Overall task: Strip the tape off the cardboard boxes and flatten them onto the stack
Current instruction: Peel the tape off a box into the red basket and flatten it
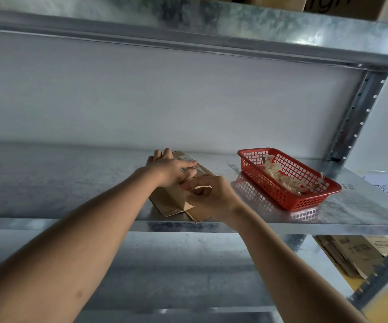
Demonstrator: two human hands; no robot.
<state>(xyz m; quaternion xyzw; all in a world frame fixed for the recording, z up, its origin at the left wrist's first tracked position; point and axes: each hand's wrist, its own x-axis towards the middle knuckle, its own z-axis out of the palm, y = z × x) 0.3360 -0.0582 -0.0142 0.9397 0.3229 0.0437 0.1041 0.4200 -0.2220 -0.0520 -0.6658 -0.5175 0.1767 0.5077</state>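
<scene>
Box: flat cardboard box (172, 201) on the shelf (71, 178), middle of frame, long side running up-right
Left hand (172, 167): fingers spread flat on its far end
Right hand (211, 197): nearer, fingers pinching the near flap or tape, cannot tell which

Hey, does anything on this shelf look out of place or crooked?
Slightly. The flattened cardboard box lies skewed, one corner poking past the shelf front edge under the right hand. The red basket also sits at an angle.
</scene>
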